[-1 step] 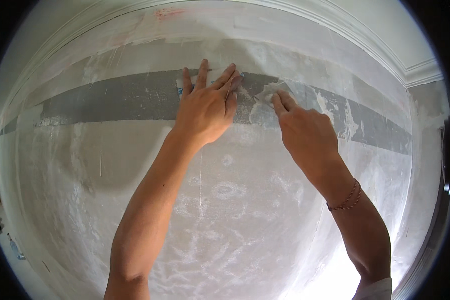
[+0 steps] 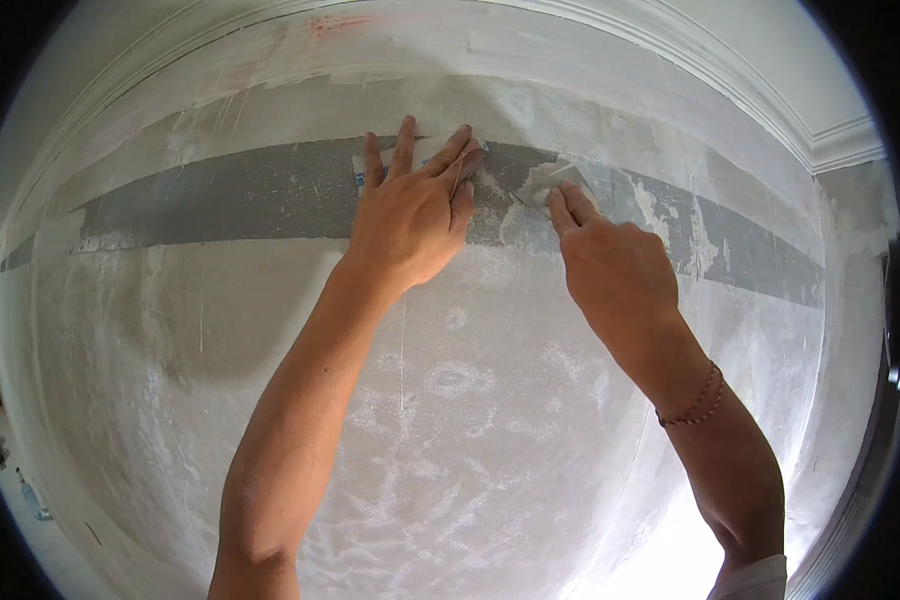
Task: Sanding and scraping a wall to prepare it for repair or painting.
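My left hand (image 2: 410,215) lies on the wall with its fingers spread. Beneath it, across the dark grey band (image 2: 240,195), is a flat white piece with blue print (image 2: 360,172), mostly covered by the hand. A small brownish flat edge (image 2: 467,165) shows between thumb and forefinger; I cannot make out what it is. My right hand (image 2: 615,265) grips a thin flat scraper (image 2: 548,190), its blade against the wall on a pale, wet-looking smear of filler (image 2: 535,225). The fingers hide the scraper's near end.
Pale, patchy plaster (image 2: 450,370) surrounds the grey band. Dried ragged filler (image 2: 702,240) sticks to the band at the right. White moulding (image 2: 770,95) runs along the ceiling. A clear bottle (image 2: 33,495) stands at the lower left, and bright light glares low at the right.
The scraper in my right hand has turned slightly, showing more of its flat blade, and the hand has shifted a touch to the right. My left hand stays nearly still.
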Demonstrator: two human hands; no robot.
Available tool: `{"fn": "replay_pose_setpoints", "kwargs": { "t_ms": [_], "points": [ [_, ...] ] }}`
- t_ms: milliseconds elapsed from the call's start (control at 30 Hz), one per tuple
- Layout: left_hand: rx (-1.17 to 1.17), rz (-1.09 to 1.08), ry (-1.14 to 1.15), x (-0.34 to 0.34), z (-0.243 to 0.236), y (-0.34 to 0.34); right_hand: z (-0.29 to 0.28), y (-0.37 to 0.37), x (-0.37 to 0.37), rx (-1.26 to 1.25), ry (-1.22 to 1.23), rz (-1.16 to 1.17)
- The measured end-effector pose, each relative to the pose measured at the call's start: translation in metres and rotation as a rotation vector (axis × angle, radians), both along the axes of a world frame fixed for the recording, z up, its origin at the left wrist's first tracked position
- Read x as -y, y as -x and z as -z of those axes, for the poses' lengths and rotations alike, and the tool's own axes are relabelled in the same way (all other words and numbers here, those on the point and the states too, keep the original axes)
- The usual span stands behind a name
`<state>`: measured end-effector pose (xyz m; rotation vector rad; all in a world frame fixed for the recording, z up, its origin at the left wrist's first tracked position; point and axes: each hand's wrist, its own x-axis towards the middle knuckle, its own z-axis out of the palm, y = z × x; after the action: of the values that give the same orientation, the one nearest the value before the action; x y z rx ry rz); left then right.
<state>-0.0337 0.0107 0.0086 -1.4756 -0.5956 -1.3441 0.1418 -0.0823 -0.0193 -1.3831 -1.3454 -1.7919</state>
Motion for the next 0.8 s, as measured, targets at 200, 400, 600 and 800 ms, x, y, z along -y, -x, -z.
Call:
{"fn": "replay_pose_setpoints", "kwargs": {
  "t_ms": [200, 400, 600, 800],
  "points": [
    [-0.022, -0.021, -0.038, -0.002, 0.004, 0.004, 0.004, 0.003, -0.008, -0.034, -0.036, 0.026],
    [-0.022, -0.011, -0.040, -0.003, 0.003, 0.005, -0.007, 0.018, -0.008, -0.112, 0.002, 0.074],
    [-0.010, 0.008, -0.061, -0.005, 0.005, 0.003, -0.003, 0.013, -0.002, -0.082, 0.013, -0.004],
    [0.000, -0.014, -0.090, -0.007, 0.003, 0.004, 0.001, 0.017, -0.004, -0.108, 0.003, 0.056]
  ]
}}
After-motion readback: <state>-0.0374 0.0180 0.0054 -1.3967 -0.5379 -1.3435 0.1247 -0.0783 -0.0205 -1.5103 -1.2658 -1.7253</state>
